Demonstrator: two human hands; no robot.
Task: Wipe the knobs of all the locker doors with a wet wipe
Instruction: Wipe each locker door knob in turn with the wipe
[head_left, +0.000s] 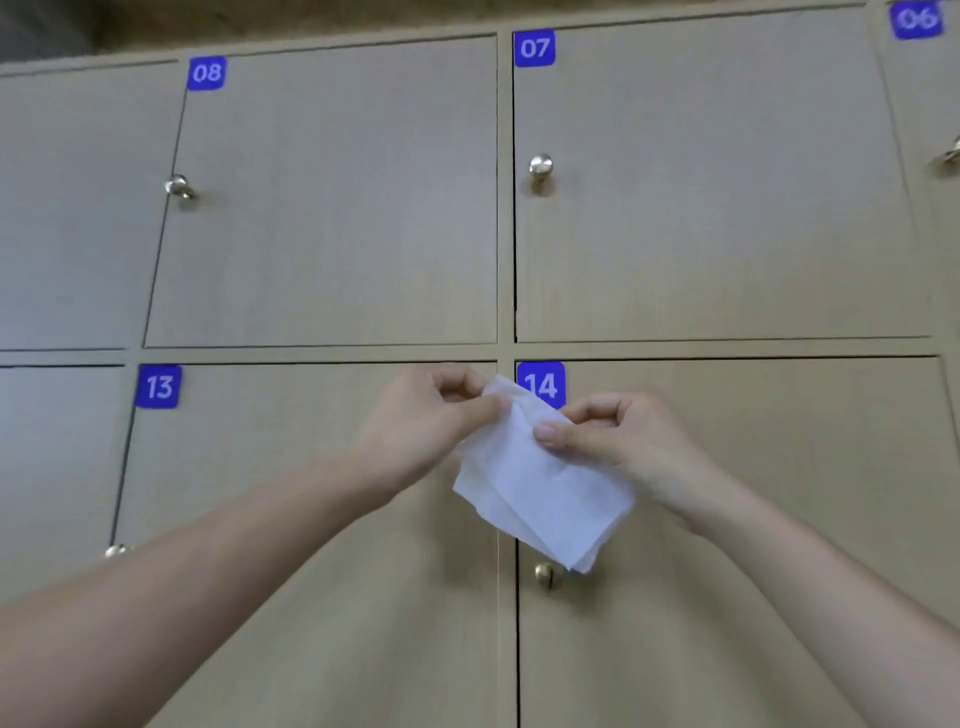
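Both your left hand (421, 415) and right hand (618, 441) pinch the wet wipe (540, 483). Locker 14's knob (544, 574) sits just below it, nearer your right.

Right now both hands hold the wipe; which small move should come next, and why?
Probably lower the wet wipe onto the knob of locker 14. Left hand and right hand pinch its top edge, and its bottom corner hangs just beside that knob.

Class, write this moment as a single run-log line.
stage: unfolding wet wipe | left hand: pinching top edge | right hand: pinching wipe | knob contact: none | nearest: door 14 knob
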